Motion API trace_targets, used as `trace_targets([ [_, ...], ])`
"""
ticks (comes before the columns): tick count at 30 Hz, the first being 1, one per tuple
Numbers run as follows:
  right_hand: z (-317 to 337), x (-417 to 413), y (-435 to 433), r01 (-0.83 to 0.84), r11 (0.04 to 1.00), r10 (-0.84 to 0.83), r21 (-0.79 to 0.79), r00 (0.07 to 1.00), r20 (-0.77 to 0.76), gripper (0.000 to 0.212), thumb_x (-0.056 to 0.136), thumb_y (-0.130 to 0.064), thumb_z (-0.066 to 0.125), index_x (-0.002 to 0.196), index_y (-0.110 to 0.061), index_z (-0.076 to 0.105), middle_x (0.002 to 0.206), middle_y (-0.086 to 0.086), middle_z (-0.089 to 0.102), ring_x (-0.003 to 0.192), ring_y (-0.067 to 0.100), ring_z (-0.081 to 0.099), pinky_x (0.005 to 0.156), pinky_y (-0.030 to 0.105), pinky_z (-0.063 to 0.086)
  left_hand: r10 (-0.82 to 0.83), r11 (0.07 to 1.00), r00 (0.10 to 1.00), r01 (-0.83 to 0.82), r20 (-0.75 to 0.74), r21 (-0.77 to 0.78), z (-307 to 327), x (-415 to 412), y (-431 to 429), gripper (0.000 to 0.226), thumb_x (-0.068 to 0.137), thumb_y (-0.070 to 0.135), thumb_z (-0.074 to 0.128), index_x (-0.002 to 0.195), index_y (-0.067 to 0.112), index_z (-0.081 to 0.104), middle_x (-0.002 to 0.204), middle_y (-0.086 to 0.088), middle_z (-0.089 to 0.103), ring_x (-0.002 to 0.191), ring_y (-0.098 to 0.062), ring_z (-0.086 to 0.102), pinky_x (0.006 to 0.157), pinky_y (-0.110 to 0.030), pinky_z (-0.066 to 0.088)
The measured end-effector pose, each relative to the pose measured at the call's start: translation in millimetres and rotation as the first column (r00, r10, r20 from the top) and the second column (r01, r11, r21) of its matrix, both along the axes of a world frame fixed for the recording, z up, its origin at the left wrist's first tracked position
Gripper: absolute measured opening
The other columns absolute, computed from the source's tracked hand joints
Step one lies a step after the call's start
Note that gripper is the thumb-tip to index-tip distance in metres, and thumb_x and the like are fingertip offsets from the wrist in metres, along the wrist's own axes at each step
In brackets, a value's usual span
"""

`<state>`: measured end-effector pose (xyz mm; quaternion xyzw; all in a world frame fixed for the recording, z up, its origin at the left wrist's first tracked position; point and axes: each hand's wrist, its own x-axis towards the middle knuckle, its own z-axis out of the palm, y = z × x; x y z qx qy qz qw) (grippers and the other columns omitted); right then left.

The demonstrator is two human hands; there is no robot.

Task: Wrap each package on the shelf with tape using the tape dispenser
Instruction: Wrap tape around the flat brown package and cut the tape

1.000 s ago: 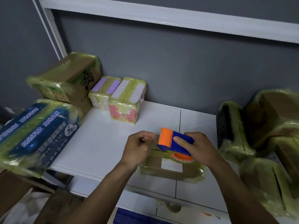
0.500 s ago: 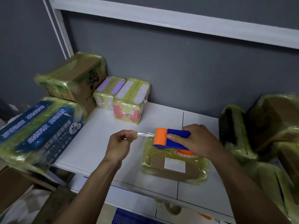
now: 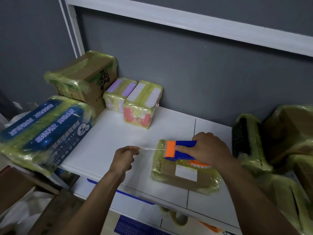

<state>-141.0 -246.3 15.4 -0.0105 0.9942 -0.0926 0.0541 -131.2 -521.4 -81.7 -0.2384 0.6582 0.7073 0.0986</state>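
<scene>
A flat brown package with a white label, partly covered in yellowish tape, lies on the white shelf near its front edge. My right hand grips the blue and orange tape dispenser just above the package's far end. My left hand pinches the free end of the clear tape strip, which stretches taut from the dispenser's orange roller leftward over bare shelf.
Taped packages line the shelf: a blue printed box and a brown carton at left, two small pink and purple packs at the back, several wrapped bundles at right. A lower shelf holds a tape roll.
My left hand has pulled the tape end leftward away from the dispenser, drawing out a longer strip. The right hand with the dispenser has stayed over the package.
</scene>
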Motion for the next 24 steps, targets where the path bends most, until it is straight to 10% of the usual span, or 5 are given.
trace_targets([
  [10, -1.4, -2.0, -12.6, 0.043, 0.996, -0.048, 0.078, 0.997, 0.066, 0.073, 0.070, -0.090, 0.060, 0.091, -0.021, 0.057, 0.086, -0.003, 0.064, 0.078, 0.013, 0.063, 0.070, 0.031, 0.057, 0.112, 0.991, 0.991, -0.118, -0.080, -0.069, -33.7, 5.5, 23.9, 0.014, 0.086, 0.022, 0.082, 0.084, 0.013, 0.072, 0.081, 0.002, 0.070, 0.081, -0.011, 0.064, 0.067, -0.018, 0.045],
  [24, -9.9, -1.8, -11.2, 0.040, 0.996, -0.042, 0.085, 0.999, 0.032, 0.071, 0.076, -0.089, 0.055, 0.085, -0.020, 0.060, 0.078, -0.002, 0.065, 0.072, 0.014, 0.065, 0.068, 0.032, 0.058, -0.148, 0.920, 0.973, 0.069, -0.179, -0.385, -49.8, 3.5, 38.4, 0.027, 0.078, 0.029, 0.088, 0.102, 0.024, 0.076, 0.104, 0.014, 0.070, 0.096, -0.008, 0.065, 0.092, -0.025, 0.052],
])
